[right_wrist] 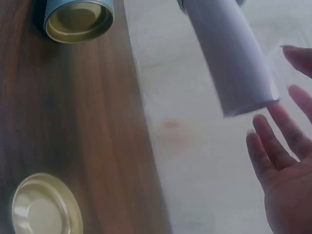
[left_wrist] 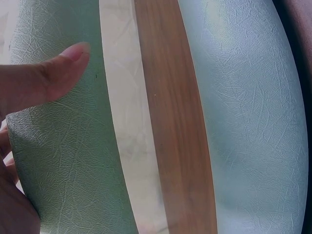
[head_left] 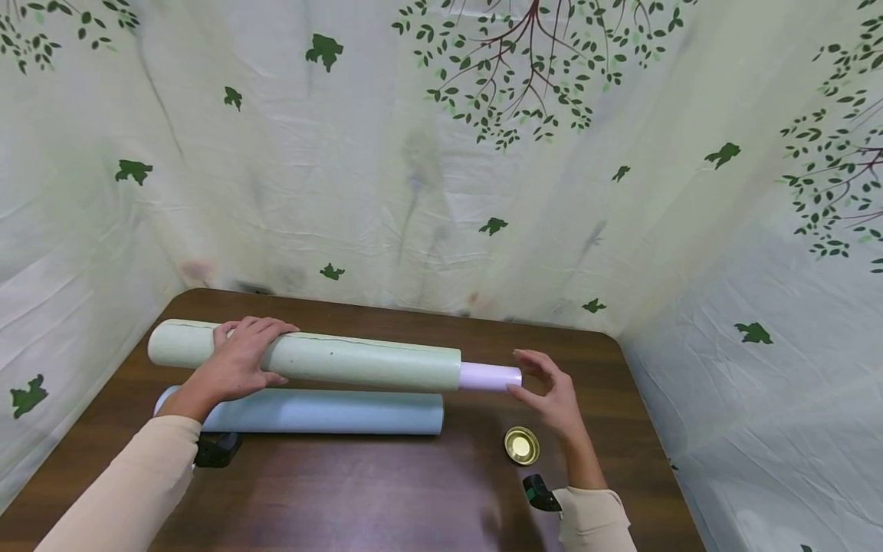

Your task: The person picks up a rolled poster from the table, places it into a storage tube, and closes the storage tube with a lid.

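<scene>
Left hand [head_left: 241,356] curled over the pale green tube [head_left: 310,359], gripping it near its left end and holding it level above the tabletop [head_left: 359,491], toward the far left corner. White rolled sheet [head_left: 490,376] protruding from the tube's right end. Right hand [head_left: 548,391] spread, fingers straight and apart, just off the roll's free end; contact not confirmed in any view. Second, blue tube [head_left: 324,412] lying on the tabletop just nearer than the green one, open end facing right. Gold metal cap [head_left: 521,445] resting flat near the right edge, inside up. Step judged: roll part-way in or out of the tube. Next move likely calls for squaring the fingertips on the roll's end.
</scene>
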`<act>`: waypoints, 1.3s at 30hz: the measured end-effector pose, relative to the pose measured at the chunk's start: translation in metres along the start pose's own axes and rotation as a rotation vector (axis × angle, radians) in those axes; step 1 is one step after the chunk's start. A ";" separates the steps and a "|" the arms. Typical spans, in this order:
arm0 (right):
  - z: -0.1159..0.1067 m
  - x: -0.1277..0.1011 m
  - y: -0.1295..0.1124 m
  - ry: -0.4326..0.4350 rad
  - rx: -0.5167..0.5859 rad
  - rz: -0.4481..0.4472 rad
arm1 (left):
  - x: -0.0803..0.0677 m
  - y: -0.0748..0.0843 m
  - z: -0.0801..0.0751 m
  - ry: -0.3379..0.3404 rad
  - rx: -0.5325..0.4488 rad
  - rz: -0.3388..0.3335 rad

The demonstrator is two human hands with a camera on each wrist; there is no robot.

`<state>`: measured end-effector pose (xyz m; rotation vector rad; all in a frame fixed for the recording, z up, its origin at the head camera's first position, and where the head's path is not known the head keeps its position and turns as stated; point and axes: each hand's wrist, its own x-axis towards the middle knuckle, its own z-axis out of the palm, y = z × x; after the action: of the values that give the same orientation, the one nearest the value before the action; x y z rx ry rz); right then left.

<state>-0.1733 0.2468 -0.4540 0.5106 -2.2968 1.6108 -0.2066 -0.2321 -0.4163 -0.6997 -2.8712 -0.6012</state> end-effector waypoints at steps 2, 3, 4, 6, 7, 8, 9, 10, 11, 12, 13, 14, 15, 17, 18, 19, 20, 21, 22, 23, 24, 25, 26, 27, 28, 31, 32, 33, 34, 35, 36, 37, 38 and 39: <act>-0.001 -0.002 0.004 0.005 0.091 0.006 | 0.000 0.000 0.000 0.003 -0.001 0.000; -0.002 -0.003 0.007 0.005 0.132 0.007 | 0.000 0.000 0.000 0.004 -0.002 0.001; -0.002 -0.003 0.009 0.004 0.162 0.011 | 0.000 0.000 0.000 0.006 -0.002 0.001; -0.003 -0.005 0.015 -0.002 0.230 0.023 | 0.000 0.001 -0.001 0.004 -0.003 -0.002; -0.004 -0.006 0.017 -0.006 0.262 0.025 | -0.001 0.001 -0.001 0.002 -0.005 -0.005; -0.004 -0.006 0.020 -0.005 0.296 0.037 | -0.001 0.001 -0.001 0.001 -0.005 -0.007; -0.005 -0.007 0.022 -0.004 0.328 0.054 | -0.001 0.001 -0.001 0.000 -0.006 -0.008; -0.005 -0.008 0.025 -0.006 0.362 0.069 | -0.001 0.001 -0.001 0.000 -0.006 -0.010; -0.005 -0.009 0.027 -0.009 0.402 0.085 | -0.001 0.001 -0.001 -0.001 -0.005 -0.012; -0.006 -0.010 0.030 -0.015 0.443 0.095 | -0.001 0.001 -0.001 0.000 -0.004 -0.011; -0.006 -0.011 0.032 -0.027 0.493 0.105 | -0.001 0.000 -0.001 0.000 -0.003 -0.011; -0.007 -0.013 0.035 -0.039 0.536 0.119 | -0.002 0.000 0.000 0.001 -0.002 -0.010; -0.007 -0.014 0.036 -0.051 0.579 0.126 | -0.002 0.000 0.000 0.001 -0.001 -0.009; -0.007 -0.017 0.040 -0.071 0.657 0.134 | -0.002 -0.001 0.001 -0.001 0.001 -0.008; -0.007 -0.018 0.041 -0.079 0.685 0.134 | -0.002 -0.002 0.001 -0.001 0.000 -0.007; -0.006 -0.018 0.042 -0.086 0.707 0.134 | -0.002 -0.002 0.001 -0.002 -0.001 -0.007; -0.006 -0.019 0.042 -0.088 0.725 0.130 | -0.002 -0.002 0.001 -0.003 -0.002 -0.006; -0.005 -0.019 0.043 -0.092 0.741 0.128 | -0.002 -0.002 0.002 -0.003 -0.002 -0.007; -0.004 -0.019 0.043 -0.095 0.753 0.126 | -0.002 -0.002 0.002 -0.003 -0.004 -0.008; -0.003 -0.019 0.043 -0.100 0.762 0.127 | -0.003 -0.002 0.002 -0.002 -0.006 -0.009; -0.002 -0.019 0.044 -0.100 0.771 0.131 | -0.003 -0.002 0.002 -0.002 -0.008 -0.011; -0.001 -0.019 0.044 -0.100 0.780 0.138 | -0.003 -0.002 0.002 -0.003 -0.008 -0.012; -0.001 -0.019 0.044 -0.101 0.784 0.142 | -0.003 -0.002 0.002 -0.004 -0.009 -0.014; 0.000 -0.019 0.045 -0.098 0.789 0.151 | -0.003 -0.002 0.002 -0.006 -0.010 -0.015; 0.000 -0.020 0.045 -0.091 0.792 0.159 | -0.003 -0.002 0.002 -0.008 -0.012 -0.016; 0.001 -0.020 0.045 -0.074 0.795 0.184 | -0.003 -0.001 0.002 -0.013 -0.013 -0.019; 0.001 -0.020 0.045 -0.068 0.796 0.190 | -0.003 -0.001 0.002 -0.014 -0.014 -0.020; 0.002 -0.020 0.045 -0.060 0.795 0.197 | -0.003 -0.001 0.002 -0.015 -0.013 -0.020; 0.002 -0.020 0.044 -0.053 0.790 0.203 | -0.003 0.000 0.001 -0.015 -0.013 -0.020; 0.002 -0.020 0.044 -0.048 0.787 0.208 | -0.003 0.000 0.001 -0.015 -0.012 -0.020; 0.002 -0.020 0.044 -0.041 0.781 0.213 | -0.003 0.000 0.001 -0.015 -0.012 -0.020; 0.002 -0.020 0.043 -0.035 0.777 0.217 | -0.003 0.000 0.001 -0.015 -0.011 -0.019; 0.002 -0.020 0.043 -0.030 0.772 0.222 | -0.003 0.000 0.001 -0.014 -0.010 -0.018; 0.002 -0.019 0.043 -0.025 0.768 0.226 | -0.002 0.000 0.001 -0.013 -0.009 -0.018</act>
<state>-0.1751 0.2607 -0.4993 0.4292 -1.7206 2.6035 -0.2046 -0.2327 -0.4180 -0.6832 -2.8916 -0.6148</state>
